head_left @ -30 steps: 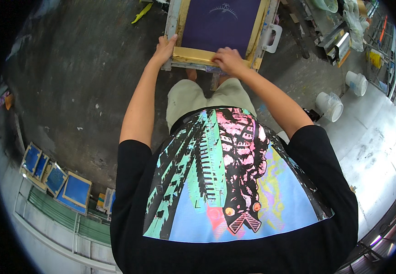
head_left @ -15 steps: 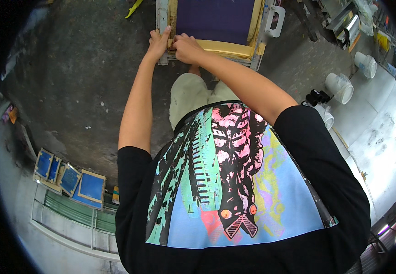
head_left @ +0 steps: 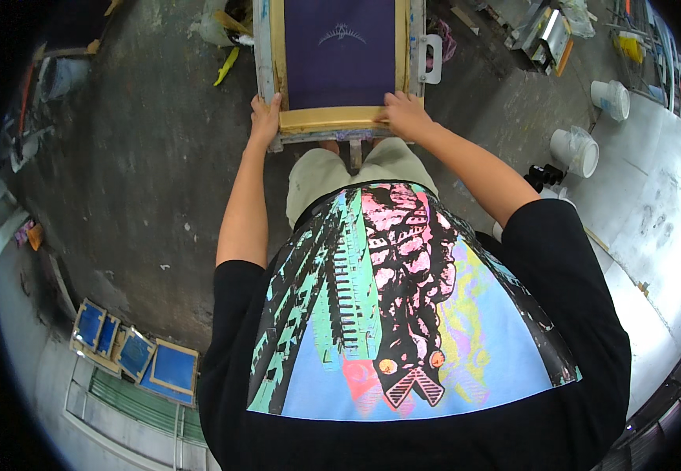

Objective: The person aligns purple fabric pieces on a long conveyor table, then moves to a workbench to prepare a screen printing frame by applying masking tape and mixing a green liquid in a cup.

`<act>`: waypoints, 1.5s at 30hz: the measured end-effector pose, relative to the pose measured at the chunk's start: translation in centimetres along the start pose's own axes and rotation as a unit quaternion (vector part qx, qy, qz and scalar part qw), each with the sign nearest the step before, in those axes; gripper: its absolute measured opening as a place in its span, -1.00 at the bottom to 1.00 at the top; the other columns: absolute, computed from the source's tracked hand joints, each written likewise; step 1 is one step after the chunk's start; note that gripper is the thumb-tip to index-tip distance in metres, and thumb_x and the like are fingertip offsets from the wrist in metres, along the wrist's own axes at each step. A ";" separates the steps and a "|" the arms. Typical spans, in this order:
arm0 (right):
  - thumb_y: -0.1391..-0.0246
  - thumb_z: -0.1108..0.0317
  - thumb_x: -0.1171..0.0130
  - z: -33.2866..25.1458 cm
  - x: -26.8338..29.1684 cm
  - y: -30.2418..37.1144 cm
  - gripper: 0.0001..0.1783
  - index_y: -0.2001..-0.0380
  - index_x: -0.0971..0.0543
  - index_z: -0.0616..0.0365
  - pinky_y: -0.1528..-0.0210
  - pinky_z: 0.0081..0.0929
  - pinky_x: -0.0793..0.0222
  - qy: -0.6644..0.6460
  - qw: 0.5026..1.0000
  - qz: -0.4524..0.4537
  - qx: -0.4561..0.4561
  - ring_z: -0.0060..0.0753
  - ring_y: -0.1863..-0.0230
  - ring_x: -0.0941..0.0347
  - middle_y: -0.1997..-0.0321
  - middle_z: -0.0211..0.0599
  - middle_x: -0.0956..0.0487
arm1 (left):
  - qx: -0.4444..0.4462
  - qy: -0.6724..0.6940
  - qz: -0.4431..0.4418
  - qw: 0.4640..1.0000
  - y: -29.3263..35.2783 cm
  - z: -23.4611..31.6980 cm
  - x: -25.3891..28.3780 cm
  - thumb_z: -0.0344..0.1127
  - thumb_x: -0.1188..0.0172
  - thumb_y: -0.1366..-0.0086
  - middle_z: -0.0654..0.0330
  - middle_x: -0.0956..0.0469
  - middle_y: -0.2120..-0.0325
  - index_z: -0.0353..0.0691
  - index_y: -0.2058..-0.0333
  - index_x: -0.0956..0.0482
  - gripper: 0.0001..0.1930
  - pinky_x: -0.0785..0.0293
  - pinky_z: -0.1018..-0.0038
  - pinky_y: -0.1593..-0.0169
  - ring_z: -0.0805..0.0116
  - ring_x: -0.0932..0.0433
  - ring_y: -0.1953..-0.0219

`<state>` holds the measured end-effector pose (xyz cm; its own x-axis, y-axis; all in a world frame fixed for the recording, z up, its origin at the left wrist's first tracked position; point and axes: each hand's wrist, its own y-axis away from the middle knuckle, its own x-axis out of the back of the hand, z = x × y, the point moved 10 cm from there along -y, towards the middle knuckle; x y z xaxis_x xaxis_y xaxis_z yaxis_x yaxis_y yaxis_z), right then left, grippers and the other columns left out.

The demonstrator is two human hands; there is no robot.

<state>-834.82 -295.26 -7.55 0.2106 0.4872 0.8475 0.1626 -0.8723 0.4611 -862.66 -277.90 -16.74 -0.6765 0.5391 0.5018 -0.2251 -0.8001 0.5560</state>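
Observation:
A screen-printing frame (head_left: 279, 47) with dark purple mesh (head_left: 340, 74) lies in front of me, with a small pale fan-shaped design on the mesh. Along its near side runs a wide strip of tan tape (head_left: 324, 119). My left hand (head_left: 264, 119) is closed round the near left corner of the frame, thumb on top. At the near right corner my right hand (head_left: 407, 116) has its fingers curled and pressed on the tape's right end; its fingertips are partly hidden.
A white handle (head_left: 434, 59) sticks out right of the frame. White buckets (head_left: 574, 153) stand to the right by a pale metal sheet (head_left: 646, 228). Small blue screens (head_left: 174, 367) lean at lower left. A yellow tool (head_left: 226, 67) lies on the dark floor.
My right hand has moved from the left corner along the near edge to the right corner. The frame sits lower in view, and the pale design has come into sight.

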 end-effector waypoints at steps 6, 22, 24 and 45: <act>-0.03 0.31 -0.17 0.3 1.3 3.0 -0.79 0.33 -0.75 0.07 -0.03 -0.19 -0.25 0.136 0.989 0.055 0.011 -0.23 -0.11 -0.36 0.06 -0.32 -0.50 | 0.037 0.020 -0.017 0.999 -0.2 0.2 0.3 0.48 0.10 -0.34 -0.34 -0.15 -0.37 -0.27 -0.46 0.12 0.04 -0.04 -0.02 -0.43 -0.40 -0.08 -0.41; -0.11 0.30 -0.24 9.0 -2.6 11.7 -0.53 -0.10 -0.49 0.14 -0.11 -0.07 -0.35 -0.259 0.802 0.407 -0.352 0.02 -0.05 -0.42 0.02 -0.06 -0.49 | -0.041 -0.314 0.011 0.948 4.6 5.0 1.6 -0.07 -0.24 -0.31 -0.33 -0.62 0.13 -0.59 -0.39 0.08 -0.05 -0.56 0.04 -0.03 -0.25 -0.64 0.07; -0.13 0.25 -0.26 9.4 -3.2 10.6 -0.48 -0.14 -0.47 0.18 -0.13 -0.09 -0.34 -0.310 0.794 0.391 -0.347 0.05 -0.05 -0.42 0.00 -0.02 -0.50 | -0.062 -0.320 -0.003 0.945 4.1 4.7 1.6 -0.08 -0.23 -0.31 -0.36 -0.61 0.14 -0.63 -0.39 0.14 -0.02 -0.56 0.04 -0.03 -0.27 -0.64 0.08; -0.14 0.06 -0.25 8.5 -4.4 7.8 -0.26 -0.26 -0.38 0.34 -0.13 -0.02 -0.41 -0.331 0.852 0.219 -0.342 0.18 -0.15 -0.45 -0.08 0.13 -0.50 | -0.110 -0.393 0.154 0.900 3.4 8.7 3.6 0.12 -0.13 -0.37 0.01 -0.67 0.10 -0.20 -0.13 -0.35 -0.43 -0.52 0.03 0.10 -0.07 -0.70 0.20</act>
<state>-826.25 -303.89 -9.96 0.6401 -0.1723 0.7487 -0.6239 -0.6853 0.3757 -859.76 -276.40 -7.23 -0.0453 0.2333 0.9713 -0.3046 -0.9293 0.2090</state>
